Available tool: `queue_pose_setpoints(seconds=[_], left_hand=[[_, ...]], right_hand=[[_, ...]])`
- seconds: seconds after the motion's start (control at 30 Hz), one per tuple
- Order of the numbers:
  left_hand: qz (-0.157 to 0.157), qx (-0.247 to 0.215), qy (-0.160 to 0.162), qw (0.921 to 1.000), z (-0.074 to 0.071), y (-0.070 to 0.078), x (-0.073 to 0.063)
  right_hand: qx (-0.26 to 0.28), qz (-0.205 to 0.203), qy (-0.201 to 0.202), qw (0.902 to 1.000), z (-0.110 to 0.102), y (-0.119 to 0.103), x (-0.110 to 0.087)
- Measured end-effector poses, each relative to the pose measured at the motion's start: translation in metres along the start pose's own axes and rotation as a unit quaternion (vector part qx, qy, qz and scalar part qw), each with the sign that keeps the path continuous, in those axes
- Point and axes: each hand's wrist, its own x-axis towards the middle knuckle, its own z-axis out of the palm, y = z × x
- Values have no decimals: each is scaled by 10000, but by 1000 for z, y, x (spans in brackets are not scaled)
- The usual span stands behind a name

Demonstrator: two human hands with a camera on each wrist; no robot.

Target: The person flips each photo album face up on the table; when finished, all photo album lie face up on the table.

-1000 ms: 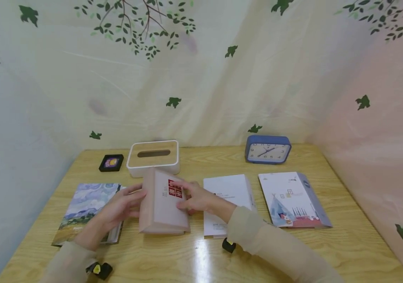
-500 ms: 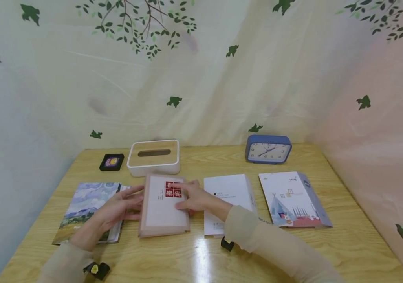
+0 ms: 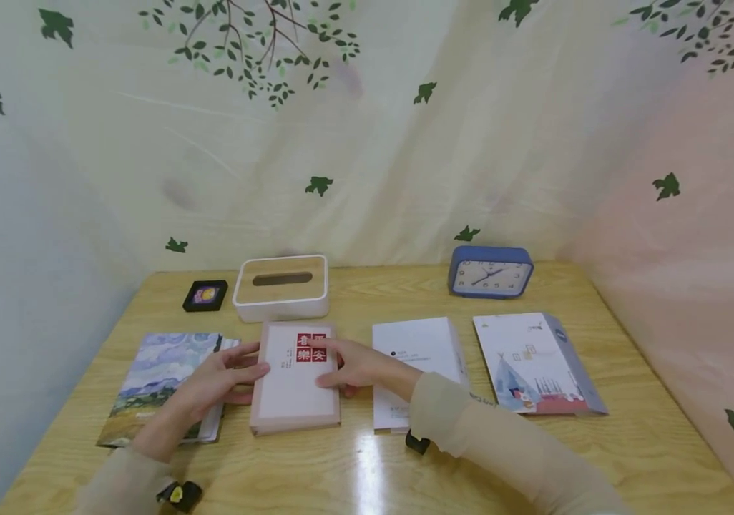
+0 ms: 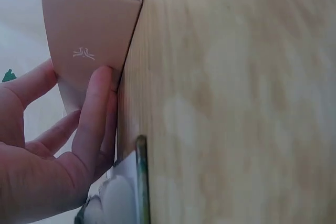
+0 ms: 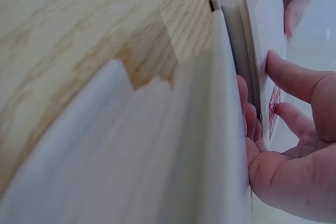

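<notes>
The book was found laid before the tissue box, apparently closed, not yet released: its spine touched by the loosely spread left hand, its fore-edge gripped by the right hand.

Soft light fills the head view, with glare on the table at six o'clock. The left wrist view is blurred at three o'clock, the right wrist view's white book at seven
</notes>
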Motion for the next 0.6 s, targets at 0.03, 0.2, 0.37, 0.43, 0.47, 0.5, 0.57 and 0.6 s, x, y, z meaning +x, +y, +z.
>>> queue_pose_setpoints(seconds=[0.03,0.2,0.37,0.43,0.47,0.5,0.57,0.6], left_hand=[[-9,-11,27,10000,1,0,0],[-2,58,194,9998,3,1,-1],[-32,102,265,9996,4,3,-3],[-56,95,309,9995,5,3,-4],[-60,86,330,9994,5,3,-4],[-58,87,340,9994,5,3,-4],[-53,113,356,9993,6,4,-4],[-56,142,364,9992,6,4,-4]], right_hand=[[-2,0,-8,10000,0,0,0],[-171,3,1,9999,0,-3,-2],[-296,31,2,9996,1,-5,-4],[-295,34,-3,9996,1,-5,-4],[-288,39,3,9996,1,-4,-4],[-277,53,13,9996,1,-4,-4],[-280,55,37,9996,0,-3,-4],[-283,47,49,9996,0,-3,-5]])
